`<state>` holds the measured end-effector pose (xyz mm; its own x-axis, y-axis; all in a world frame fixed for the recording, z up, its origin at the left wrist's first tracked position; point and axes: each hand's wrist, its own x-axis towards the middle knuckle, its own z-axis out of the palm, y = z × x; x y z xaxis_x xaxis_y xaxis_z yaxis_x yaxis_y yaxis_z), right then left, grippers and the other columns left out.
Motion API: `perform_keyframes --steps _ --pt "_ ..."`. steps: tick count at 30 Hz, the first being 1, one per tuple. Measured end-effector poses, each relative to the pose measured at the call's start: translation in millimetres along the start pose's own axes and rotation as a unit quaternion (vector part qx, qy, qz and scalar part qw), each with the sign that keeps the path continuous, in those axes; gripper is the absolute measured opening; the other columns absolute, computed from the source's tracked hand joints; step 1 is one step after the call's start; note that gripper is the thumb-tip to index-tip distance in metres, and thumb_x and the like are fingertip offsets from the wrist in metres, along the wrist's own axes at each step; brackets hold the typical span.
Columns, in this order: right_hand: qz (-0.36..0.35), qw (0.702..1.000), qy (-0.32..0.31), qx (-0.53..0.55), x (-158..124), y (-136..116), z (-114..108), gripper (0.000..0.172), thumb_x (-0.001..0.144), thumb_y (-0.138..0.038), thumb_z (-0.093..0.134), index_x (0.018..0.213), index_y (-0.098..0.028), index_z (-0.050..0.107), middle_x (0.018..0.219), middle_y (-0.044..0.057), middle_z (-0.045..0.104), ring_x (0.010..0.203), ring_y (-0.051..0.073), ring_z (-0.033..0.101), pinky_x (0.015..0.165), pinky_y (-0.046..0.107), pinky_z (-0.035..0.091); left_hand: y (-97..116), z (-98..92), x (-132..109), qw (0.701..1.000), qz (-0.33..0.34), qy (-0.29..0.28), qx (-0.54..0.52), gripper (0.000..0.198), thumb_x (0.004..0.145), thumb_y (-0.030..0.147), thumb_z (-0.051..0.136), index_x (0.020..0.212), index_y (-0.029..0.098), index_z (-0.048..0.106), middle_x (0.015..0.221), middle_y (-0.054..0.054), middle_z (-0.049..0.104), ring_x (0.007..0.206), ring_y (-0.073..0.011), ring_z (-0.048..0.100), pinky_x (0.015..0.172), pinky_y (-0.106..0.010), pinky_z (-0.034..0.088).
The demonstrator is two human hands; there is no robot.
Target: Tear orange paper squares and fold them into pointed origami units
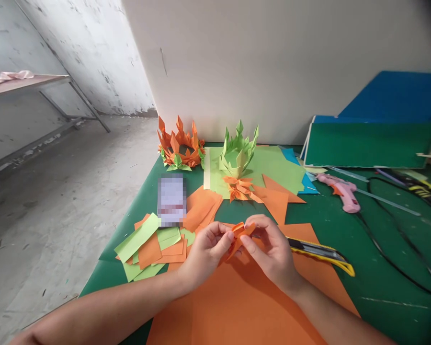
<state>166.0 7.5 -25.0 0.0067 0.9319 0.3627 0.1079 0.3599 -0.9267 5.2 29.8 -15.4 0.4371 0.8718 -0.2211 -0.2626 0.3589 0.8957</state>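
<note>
Between my two hands is a small folded orange paper piece (241,235), raised over a large orange sheet (251,302). My left hand (206,251) pinches its left side between thumb and fingers. On the other side, my right hand (271,251) grips it, thumb in front and fingers behind. Part of the fold is hidden by the fingers. Just beyond lie several folded orange paper pieces (240,188). A green paper crown (239,152) stands behind them, and an orange paper crown with green trim (180,146) stands to its left.
A yellow utility knife (319,251) lies right of my right hand. Farther right are a pink glue gun (341,191) and its black cord. Cut green and orange paper pieces (151,254) lie at left, near a blurred rectangular object (171,199). A green board (369,143) leans at the back.
</note>
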Motion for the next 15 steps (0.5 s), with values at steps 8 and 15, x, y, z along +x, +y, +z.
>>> perform_keyframes --steps 8,15 --pt "-0.092 0.990 -0.042 -0.097 5.4 0.4 -6.6 0.016 0.086 -0.008 0.058 0.090 -0.023 0.054 0.091 0.003 0.054 0.085 0.018 0.056 0.070 0.031 0.051 1.9 -3.0 -0.6 0.999 -0.007 0.021 0.027 0.029 0.086 0.042 0.066 0.082 0.017 0.053 0.085 -0.003 0.067 0.074 -0.0156 0.069 0.067 -0.027 0.054" --pt "-0.188 0.953 -0.025 -0.234 7.1 -1.0 -7.0 0.018 0.083 -0.005 0.062 0.091 -0.021 0.060 0.094 0.005 0.057 0.087 0.018 0.058 0.075 0.033 0.050 -0.3 -6.8 -0.5 0.997 -0.024 0.043 0.051 0.030 0.086 0.045 0.066 0.084 0.017 0.055 0.079 -0.001 0.068 0.068 -0.0132 0.070 0.065 -0.024 0.055"
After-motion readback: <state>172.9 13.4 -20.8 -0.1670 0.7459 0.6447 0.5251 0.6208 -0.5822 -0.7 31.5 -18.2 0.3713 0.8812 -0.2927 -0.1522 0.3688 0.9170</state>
